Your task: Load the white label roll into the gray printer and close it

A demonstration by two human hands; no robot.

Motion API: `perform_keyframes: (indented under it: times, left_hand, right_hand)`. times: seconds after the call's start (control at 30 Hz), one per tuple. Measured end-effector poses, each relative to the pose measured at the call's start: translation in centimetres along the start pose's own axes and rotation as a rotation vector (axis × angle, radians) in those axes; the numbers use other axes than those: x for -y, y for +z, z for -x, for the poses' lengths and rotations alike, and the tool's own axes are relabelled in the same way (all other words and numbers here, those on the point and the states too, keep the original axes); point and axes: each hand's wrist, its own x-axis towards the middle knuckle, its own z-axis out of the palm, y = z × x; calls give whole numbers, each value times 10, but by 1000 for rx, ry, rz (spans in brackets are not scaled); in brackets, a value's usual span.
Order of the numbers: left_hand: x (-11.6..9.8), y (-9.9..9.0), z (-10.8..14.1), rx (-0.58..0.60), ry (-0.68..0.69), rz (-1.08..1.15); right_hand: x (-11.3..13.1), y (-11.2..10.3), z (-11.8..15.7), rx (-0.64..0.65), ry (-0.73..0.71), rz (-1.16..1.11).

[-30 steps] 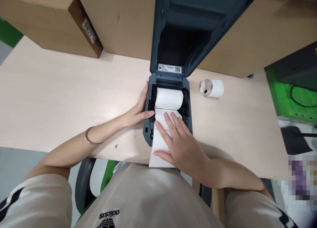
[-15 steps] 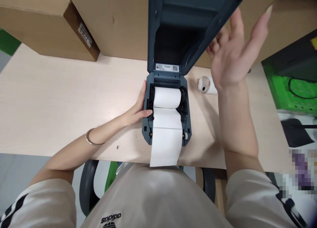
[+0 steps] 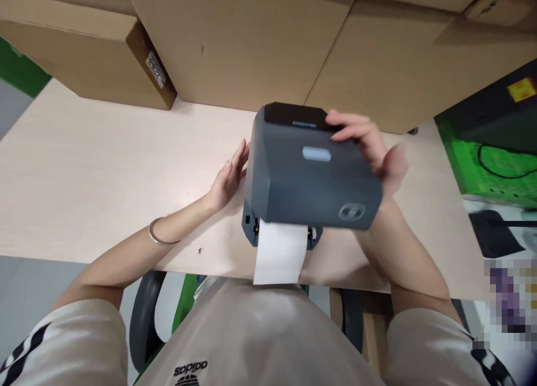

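A dark grey label printer (image 3: pixel 248 229) stands near the table's front edge. Its lid (image 3: pixel 310 179) is partly lowered over the base and hides the paper roll inside. From under the lid a white paper strip (image 3: pixel 280 254) hangs out over the front. My right hand (image 3: pixel 373 151) is on the lid's right side, fingertips on its top and thumb blurred at the edge. My left hand (image 3: pixel 230 179) rests against the printer's left side, fingers extended and holding nothing.
Cardboard boxes (image 3: pixel 235 50) stand behind the printer, with another box (image 3: pixel 96 67) at the back left. A green and black crate (image 3: pixel 503 162) is at the right. A chair armrest (image 3: pixel 146 313) shows below the table.
The printer lid has swung down from upright towards me, with my right hand moving down along with it. My left thumb has come off the printer's inner edge.
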Motion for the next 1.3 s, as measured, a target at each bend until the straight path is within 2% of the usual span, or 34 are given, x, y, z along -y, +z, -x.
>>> perform_keyframes:
  times: [0.13,0.2,0.33,0.47,0.57,0.7,0.83,0.97,1.07,1.2,1.3]
  left_hand:
    - [5,3,6,-17,27,50]
    - [8,3,6,15,64,13]
    - [10,2,7,70,97,-86]
    - [9,-2,9,106,71,-200]
    - [6,-3,10,132,54,-241]
    - [3,0,10,105,34,-218]
    - [4,1,7,31,20,-143]
    - [7,-3,6,45,3,-110]
    - [7,-2,7,51,-12,-152]
    - [4,2,6,39,-10,-259]
    - [4,4,3,48,35,-327]
  right_hand:
    - [-2,3,35,211,-152,256]
    - [-5,5,44,253,-183,329]
    - [-10,11,54,237,-191,424]
    - [-10,15,64,269,-192,550]
    - [-11,16,66,248,-229,558]
    - [-16,15,67,222,-253,575]
    - [-36,8,78,194,-282,694]
    - [-62,-3,89,166,-385,706]
    - [-72,-10,92,175,-419,716]
    - [-62,-5,94,131,-437,691]
    - [-46,6,93,97,-379,690]
